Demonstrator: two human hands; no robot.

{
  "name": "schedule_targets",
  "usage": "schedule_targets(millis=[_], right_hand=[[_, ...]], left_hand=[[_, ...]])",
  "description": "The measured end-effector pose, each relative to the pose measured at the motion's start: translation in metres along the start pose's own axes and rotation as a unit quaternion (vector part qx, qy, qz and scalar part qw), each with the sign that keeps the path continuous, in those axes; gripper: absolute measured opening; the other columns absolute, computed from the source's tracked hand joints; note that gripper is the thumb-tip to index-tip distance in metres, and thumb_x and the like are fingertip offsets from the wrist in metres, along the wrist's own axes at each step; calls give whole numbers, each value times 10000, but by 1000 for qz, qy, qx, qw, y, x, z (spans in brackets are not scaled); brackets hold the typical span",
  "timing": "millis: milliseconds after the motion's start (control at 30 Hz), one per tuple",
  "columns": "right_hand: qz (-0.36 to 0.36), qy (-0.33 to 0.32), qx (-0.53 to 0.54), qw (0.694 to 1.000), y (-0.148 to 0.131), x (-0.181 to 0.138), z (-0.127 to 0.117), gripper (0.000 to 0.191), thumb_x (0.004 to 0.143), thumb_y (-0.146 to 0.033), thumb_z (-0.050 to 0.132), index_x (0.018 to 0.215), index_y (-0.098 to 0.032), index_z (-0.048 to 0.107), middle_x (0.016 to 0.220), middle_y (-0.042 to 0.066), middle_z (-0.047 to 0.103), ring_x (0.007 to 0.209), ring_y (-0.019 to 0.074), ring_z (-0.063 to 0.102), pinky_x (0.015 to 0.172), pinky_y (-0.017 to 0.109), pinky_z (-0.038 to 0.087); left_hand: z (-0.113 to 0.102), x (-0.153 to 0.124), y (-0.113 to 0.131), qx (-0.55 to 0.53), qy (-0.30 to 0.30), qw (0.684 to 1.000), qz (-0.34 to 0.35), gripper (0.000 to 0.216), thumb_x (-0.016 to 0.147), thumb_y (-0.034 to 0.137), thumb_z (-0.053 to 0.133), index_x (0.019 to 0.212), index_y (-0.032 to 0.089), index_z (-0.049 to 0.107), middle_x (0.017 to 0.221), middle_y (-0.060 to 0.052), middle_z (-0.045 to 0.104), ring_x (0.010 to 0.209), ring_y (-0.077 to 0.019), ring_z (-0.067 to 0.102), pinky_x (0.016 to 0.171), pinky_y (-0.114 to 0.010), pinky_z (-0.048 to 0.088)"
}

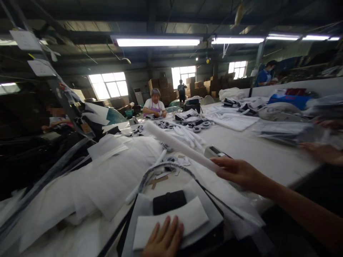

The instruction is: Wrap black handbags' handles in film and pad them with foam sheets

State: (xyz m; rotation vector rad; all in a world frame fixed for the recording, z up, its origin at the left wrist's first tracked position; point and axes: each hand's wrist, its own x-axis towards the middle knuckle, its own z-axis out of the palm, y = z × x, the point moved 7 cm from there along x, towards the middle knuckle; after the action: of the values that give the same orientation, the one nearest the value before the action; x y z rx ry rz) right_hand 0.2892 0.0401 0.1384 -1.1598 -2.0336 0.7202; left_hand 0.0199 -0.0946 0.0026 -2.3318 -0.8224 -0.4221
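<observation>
My right hand [237, 173] grips one end of a long white foam rod [182, 146], thumb and fingers closed round it. The rod slants up and away to the left over the table. My left hand [164, 239] lies flat with fingers stretched on a folded white sheet [193, 214]. Beneath that sheet is a grey and black bag [209, 203] with an arched strap [158, 167] at its far end. A black folded piece [170, 201] shows just beyond the sheet.
Piled white sheets [112, 178] cover the left side. More white rods [187, 135] and dark rolled straps [205, 125] lie farther back on the table [235, 142]. At right, another person's hands [321, 150] hold a plastic-wrapped item [284, 132]. A person in an apron [154, 107] sits opposite.
</observation>
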Motion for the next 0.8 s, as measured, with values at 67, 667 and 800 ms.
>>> schedule_targets(millis=[67, 667, 800], right_hand=[[-69, -5, -42, 997, -18, -46, 2, 322, 910, -349, 661, 1227, -295, 682, 1188, 47, 694, 1068, 243, 671, 934, 331, 556], [-260, 260, -255, 894, -54, -133, 134, 349, 1034, -187, 420, 1040, -269, 759, 908, 49, 691, 907, 175, 629, 852, 312, 511], [-257, 261, -244, 898, -56, -134, 132, 296, 1023, -193, 467, 1056, -282, 748, 914, 21, 703, 912, 168, 623, 953, 345, 446]], left_hand=[[-14, 13, -20, -83, -72, 993, -49, 559, 834, 70, 487, 1367, 228, 549, 1352, 14, 619, 1158, -183, 655, 911, -245, 572], [-57, 58, -58, -366, -247, 891, -106, 732, 732, 281, 794, 1404, 261, 502, 1411, -75, 571, 1256, -255, 579, 1045, -365, 490], [-44, 37, -42, -240, -181, 943, -143, 772, 721, 112, 743, 1427, 260, 466, 1416, -69, 561, 1266, -243, 568, 1026, -368, 515]])
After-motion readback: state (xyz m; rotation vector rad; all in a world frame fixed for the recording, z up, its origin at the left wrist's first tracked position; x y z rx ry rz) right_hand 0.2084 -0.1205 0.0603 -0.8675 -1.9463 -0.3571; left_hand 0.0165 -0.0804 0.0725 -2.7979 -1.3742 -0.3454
